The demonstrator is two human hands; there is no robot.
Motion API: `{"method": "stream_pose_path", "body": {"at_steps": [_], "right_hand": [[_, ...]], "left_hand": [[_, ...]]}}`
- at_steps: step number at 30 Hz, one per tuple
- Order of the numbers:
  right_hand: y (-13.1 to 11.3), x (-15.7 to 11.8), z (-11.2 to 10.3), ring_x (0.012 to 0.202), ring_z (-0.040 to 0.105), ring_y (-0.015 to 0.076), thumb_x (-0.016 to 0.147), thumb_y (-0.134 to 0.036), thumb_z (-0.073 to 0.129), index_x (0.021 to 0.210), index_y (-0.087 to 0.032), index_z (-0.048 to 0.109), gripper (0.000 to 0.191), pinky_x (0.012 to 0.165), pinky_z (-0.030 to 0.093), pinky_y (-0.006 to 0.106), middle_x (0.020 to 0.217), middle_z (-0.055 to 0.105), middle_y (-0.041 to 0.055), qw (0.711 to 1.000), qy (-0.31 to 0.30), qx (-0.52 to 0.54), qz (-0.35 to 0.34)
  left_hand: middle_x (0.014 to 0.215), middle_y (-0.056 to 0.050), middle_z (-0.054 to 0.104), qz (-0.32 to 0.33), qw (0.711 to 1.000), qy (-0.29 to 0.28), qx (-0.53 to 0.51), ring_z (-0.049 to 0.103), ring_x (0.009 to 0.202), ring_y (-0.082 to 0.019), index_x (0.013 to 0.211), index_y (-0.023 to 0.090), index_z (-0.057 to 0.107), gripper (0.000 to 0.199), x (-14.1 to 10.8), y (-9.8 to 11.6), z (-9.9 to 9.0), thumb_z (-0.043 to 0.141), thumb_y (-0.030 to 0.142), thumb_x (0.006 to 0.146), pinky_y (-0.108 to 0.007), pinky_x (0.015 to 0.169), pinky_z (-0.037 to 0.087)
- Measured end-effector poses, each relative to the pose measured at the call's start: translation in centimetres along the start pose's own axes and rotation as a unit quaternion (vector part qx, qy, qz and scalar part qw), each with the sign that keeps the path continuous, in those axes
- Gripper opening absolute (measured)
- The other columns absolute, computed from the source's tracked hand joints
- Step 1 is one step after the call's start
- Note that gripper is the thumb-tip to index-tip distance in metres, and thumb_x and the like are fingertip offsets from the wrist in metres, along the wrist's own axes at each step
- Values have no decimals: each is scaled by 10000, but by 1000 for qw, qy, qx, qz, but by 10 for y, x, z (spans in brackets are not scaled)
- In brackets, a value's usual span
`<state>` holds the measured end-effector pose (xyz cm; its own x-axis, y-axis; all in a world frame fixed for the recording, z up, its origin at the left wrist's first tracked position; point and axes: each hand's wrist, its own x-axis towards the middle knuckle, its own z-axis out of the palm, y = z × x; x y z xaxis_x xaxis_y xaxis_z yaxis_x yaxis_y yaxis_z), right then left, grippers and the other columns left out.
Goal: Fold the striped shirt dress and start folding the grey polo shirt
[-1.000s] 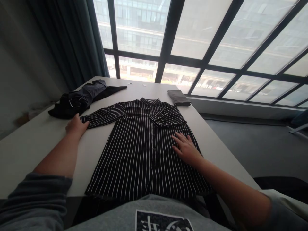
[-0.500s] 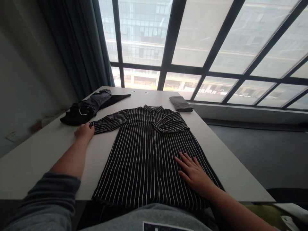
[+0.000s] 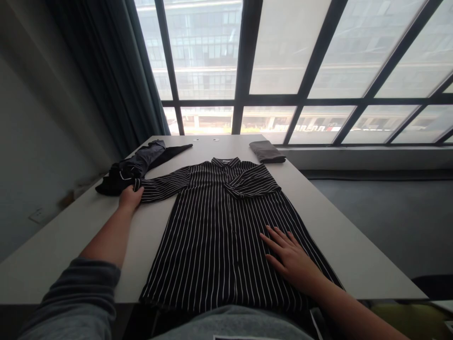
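A black shirt with white stripes (image 3: 208, 236) lies front up on the white table (image 3: 329, 236), its collar toward the window and its hem at the near edge. Its sleeve on the right is folded across the chest. The other sleeve (image 3: 166, 184) stretches out to the left, and my left hand (image 3: 130, 197) grips its cuff between thumb and fingers. My right hand (image 3: 292, 259) rests flat on the lower right of the shirt front, fingers spread, holding nothing.
A heap of dark clothes (image 3: 136, 165) lies at the far left of the table, just beyond my left hand. A folded grey cloth (image 3: 267, 151) sits at the far right corner. Behind the table are a large window (image 3: 208, 52) and a dark curtain (image 3: 109, 71).
My left hand has raised the cuff slightly and shifted it a little toward the dark clothes. My right hand stays flat on the shirt. The view has tilted slightly.
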<state>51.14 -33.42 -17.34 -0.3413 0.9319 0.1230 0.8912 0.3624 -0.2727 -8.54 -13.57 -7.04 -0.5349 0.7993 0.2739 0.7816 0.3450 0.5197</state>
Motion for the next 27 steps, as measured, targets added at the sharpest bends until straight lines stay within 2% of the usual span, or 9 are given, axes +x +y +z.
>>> {"method": "stream_pose_path", "body": {"at_steps": [5,9,14,16,18,20,22,25,27], "right_hand": [[-13,1,-12,1613,207,331,1055,-581,456,1641,-381,389,623,1296,182,671,1737,224,7,999,-32,-3,11],[-19,2,-20,1620,183,321,1057,-539,482,1641,-345,400,621,1306,157,640,1740,223,29,998,-51,-7,21],[-19,2,-19,1619,195,319,1057,-525,491,1639,-361,403,611,1304,159,643,1738,238,27,999,-48,-6,18],[-18,2,-18,1619,199,320,1056,-522,496,1636,-367,407,607,1304,164,644,1738,244,25,999,-45,-2,17],[-19,1,-18,1618,202,323,1054,-517,503,1635,-368,411,607,1303,168,646,1739,247,25,999,-44,3,20],[-20,1,-19,1619,203,326,1051,-512,509,1636,-367,410,610,1301,172,649,1741,246,27,999,-47,6,22],[-21,1,-20,1619,201,327,1050,-502,513,1636,-368,410,610,1299,175,654,1741,243,28,999,-49,8,21],[-23,0,-21,1621,197,325,1050,-491,514,1635,-367,411,607,1299,175,653,1742,238,27,998,-51,9,20],[-23,0,-21,1622,194,325,1049,-486,518,1635,-364,415,607,1301,171,650,1742,238,28,998,-51,12,20]], "left_hand": [[1170,-200,770,35,999,12,11,697,1178,-387,1178,114,727,390,25,46,-12,627,348,883,-438,1016,542],[1194,-186,771,100,995,13,17,702,1163,-367,1199,134,737,391,31,109,-11,630,352,893,-402,993,542],[1219,-175,763,203,978,-12,42,706,1136,-353,1264,167,714,402,0,210,8,562,365,949,-410,960,535],[1252,-169,747,227,971,-43,65,700,1134,-349,1308,190,686,412,-20,242,26,519,362,973,-426,947,531],[1225,-168,750,241,965,-74,74,705,1104,-347,1273,195,698,386,-42,263,50,520,363,974,-434,924,533],[1188,-163,759,252,958,-112,82,711,1081,-345,1211,199,725,347,-63,273,77,560,370,957,-436,911,536],[1185,-155,762,266,947,-153,91,712,1091,-335,1161,209,748,322,-82,272,102,598,396,946,-428,925,534],[1204,-156,759,288,931,-197,103,702,1128,-332,1131,204,765,420,-100,256,127,590,544,958,-418,960,530],[1271,-173,734,296,928,-199,109,672,1197,-349,1183,188,756,559,-103,238,133,491,640,989,-436,1004,518]]}}
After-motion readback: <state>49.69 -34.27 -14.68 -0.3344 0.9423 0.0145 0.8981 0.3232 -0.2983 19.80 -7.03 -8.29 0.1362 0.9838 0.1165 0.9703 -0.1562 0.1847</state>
